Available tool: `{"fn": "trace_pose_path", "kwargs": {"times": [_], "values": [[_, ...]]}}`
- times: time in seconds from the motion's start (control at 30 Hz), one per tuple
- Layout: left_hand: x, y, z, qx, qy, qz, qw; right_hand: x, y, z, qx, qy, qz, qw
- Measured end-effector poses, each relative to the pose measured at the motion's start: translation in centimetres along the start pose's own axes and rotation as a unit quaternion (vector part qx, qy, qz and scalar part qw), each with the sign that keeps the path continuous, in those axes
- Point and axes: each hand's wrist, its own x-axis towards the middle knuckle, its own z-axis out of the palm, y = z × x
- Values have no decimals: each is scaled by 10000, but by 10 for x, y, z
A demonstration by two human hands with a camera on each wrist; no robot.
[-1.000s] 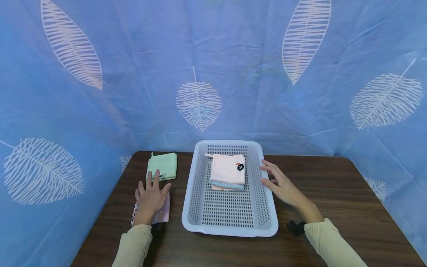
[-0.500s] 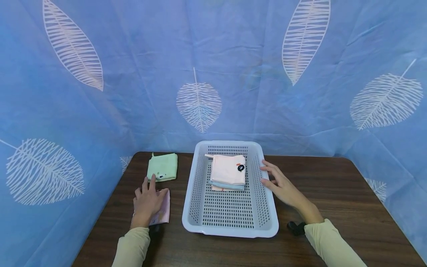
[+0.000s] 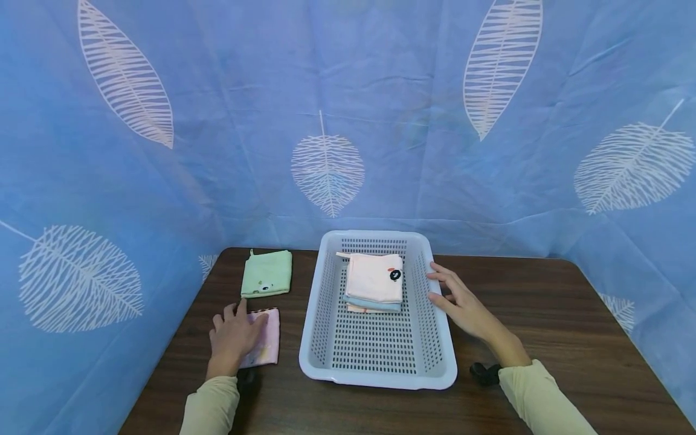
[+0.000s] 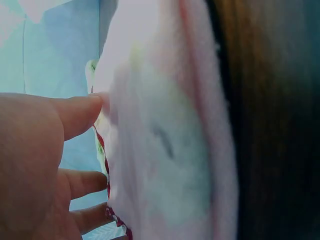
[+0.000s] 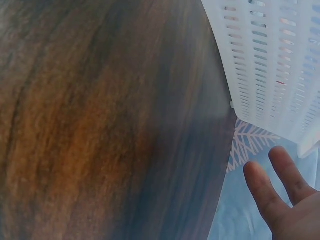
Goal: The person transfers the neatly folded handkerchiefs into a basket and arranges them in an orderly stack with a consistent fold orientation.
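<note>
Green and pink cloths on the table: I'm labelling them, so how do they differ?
The green cloth lies farther back than the pink cloth. In the head view, the left hand partly hides the pink cloth, while the green cloth shows nearly whole. Both lie folded on the table.

Basket (image 3: 375, 381) sits roughly mid-table (image 3: 516, 284), back end close to the curtain (image 3: 380, 175) behind it. There's a stack (image 3: 373, 279) of cloths inside, more toward the back than the front. Two others are on the table left of the basket: far cloth (image 3: 266, 273) at the back, near cloth (image 3: 267, 345) in front of it, small gap between. Left hand (image 3: 232, 338) is over the near cloth's left side. Right hand (image 3: 469, 309) is at the basket's right rim, can't tell if it's touching tbh.
</note>
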Motion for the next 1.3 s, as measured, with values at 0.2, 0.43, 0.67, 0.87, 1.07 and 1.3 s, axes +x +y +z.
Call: {"fn": "trace_pose_path", "kwargs": {"times": [0.2,0.43,0.67,0.87,1.07,1.3], "values": [[-2,-3,-3,30,-57,-134,9999,-1,0,1,-58,2,-42,10000],[-6,-6,-10,76,-104,-313,9994,-2,0,2,-39,9,-61,10000],[-9,-11,-14,212,-217,-436,9986,-1,-1,2,-20,-6,-35,10000],[-10,-12,-16,213,-169,-458,9986,-1,0,2,40,-4,-46,10000],[-7,-13,-13,211,-59,-478,9986,0,0,3,95,5,-72,9999],[-4,-13,-12,54,25,-552,9985,0,-1,4,138,81,-121,9998]]}}
